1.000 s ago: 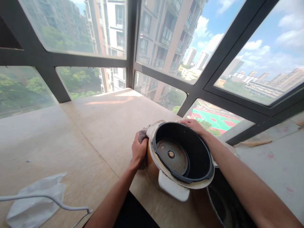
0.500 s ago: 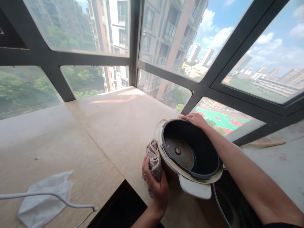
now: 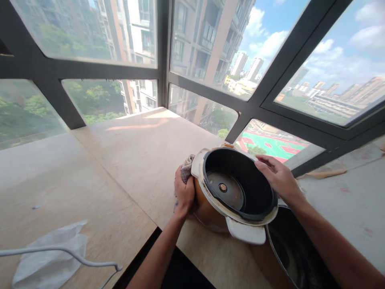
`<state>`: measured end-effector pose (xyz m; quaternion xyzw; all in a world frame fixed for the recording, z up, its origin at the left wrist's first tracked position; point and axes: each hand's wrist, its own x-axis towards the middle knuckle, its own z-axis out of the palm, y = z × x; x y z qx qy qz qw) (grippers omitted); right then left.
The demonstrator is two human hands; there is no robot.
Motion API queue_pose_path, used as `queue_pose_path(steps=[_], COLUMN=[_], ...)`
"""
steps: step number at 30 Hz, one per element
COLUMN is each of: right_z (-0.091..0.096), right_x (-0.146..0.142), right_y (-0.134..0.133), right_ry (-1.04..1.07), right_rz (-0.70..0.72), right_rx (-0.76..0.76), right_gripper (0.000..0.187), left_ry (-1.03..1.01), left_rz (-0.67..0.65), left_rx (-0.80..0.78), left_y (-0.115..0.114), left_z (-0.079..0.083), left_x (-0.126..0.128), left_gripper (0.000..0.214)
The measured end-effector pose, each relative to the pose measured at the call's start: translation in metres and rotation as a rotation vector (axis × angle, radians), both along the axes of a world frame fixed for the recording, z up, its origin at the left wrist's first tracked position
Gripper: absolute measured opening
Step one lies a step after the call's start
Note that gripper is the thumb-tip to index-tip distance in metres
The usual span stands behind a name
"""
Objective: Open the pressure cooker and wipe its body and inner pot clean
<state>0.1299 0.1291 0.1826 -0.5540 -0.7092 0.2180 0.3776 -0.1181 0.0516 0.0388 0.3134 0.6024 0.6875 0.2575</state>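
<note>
An electric cooker body (image 3: pixel 210 210) stands tilted on the ledge, with a brown outer wall, a white rim with a handle at the front, and a dark hollow inside. At its left side, my left hand (image 3: pixel 184 190) is closed around a bunched grey-brown rag (image 3: pixel 187 167), pressed against the outer wall just below the rim. My right hand (image 3: pixel 278 176) is at the right side of the rim, fingers stretched out and thumb near the edge; whether it touches is hard to tell. A dark inner pot (image 3: pixel 285 245) with a shiny rim sits close on the right, partly behind my forearm.
Pale stone slabs form the ledge (image 3: pixel 126 160) below the windows. A crumpled white sheet (image 3: pixel 51 257) and a grey-white wire (image 3: pixel 69 253) lie at the lower left. Dark window frames (image 3: pixel 207 91) enclose the corner. A dark gap (image 3: pixel 183 269) opens at the front edge.
My left hand with the rag has moved up and away along the cooker's left wall. My right hand has left the far rim and come to the right side. The view has shifted slightly.
</note>
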Motion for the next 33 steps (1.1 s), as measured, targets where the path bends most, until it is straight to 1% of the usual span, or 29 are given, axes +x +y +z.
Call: queue_pose_path(steps=[2,4,6,7,9,10,13,15,17,20,23,25,27,30,32,33], right_z=[-0.011,-0.025,-0.037,-0.041,-0.046,-0.046,-0.042,-0.040,-0.041,-0.045,-0.048,-0.047,-0.042,-0.033,-0.029,-0.028], right_x=[0.021,0.040,0.050,0.051,0.044,0.038,0.016,0.007,0.006,0.014,0.024,0.029,0.033,0.039,0.045,0.048], right_y=[-0.032,-0.062,-0.087,-0.097,-0.110,-0.114,-0.118,-0.118,-0.117,-0.109,-0.088,-0.069,-0.048,-0.018,0.001,0.009], right_ry=[0.100,0.202,0.301,0.350,0.437,0.472,0.538,0.558,0.562,0.566,0.556,0.536,0.516,0.467,0.429,0.420], right_rz=[-0.084,-0.162,-0.220,-0.225,-0.197,-0.164,-0.053,-0.032,-0.048,-0.061,-0.096,-0.075,0.021,0.165,0.192,0.195], right_rx=[-0.034,-0.113,-0.196,-0.249,-0.328,-0.341,-0.310,-0.296,-0.292,-0.281,-0.280,-0.298,-0.319,-0.350,-0.372,-0.386], right_gripper=[0.057,0.064,0.065,0.064,0.061,0.061,0.067,0.070,0.072,0.075,0.082,0.080,0.071,0.059,0.058,0.058], left_ry=[0.037,0.061,0.050,0.039,0.021,0.021,0.043,0.062,0.074,0.082,0.068,0.036,-0.033,-0.180,-0.262,-0.277], left_rz=[-0.059,-0.139,-0.218,-0.255,-0.330,-0.367,-0.454,-0.465,-0.439,-0.382,-0.286,-0.201,-0.108,0.108,0.206,0.230], left_rx=[0.008,0.018,0.030,0.042,0.068,0.076,0.076,0.060,0.036,0.003,-0.056,-0.088,-0.041,0.025,0.008,0.004], left_y=[0.018,0.034,0.050,0.058,0.075,0.083,0.098,0.100,0.095,0.077,0.051,0.031,0.013,-0.011,-0.025,-0.030], left_z=[0.005,0.007,0.007,0.008,0.010,0.011,0.015,0.015,0.013,0.011,0.013,0.015,0.017,0.017,0.016,0.015], left_x=[-0.014,-0.023,-0.030,-0.032,-0.037,-0.039,-0.043,-0.045,-0.045,-0.041,-0.033,-0.023,-0.007,0.029,0.057,0.072], left_gripper=[0.040,0.035,0.034,0.034,0.033,0.031,0.025,0.023,0.024,0.025,0.030,0.032,0.033,0.043,0.050,0.053])
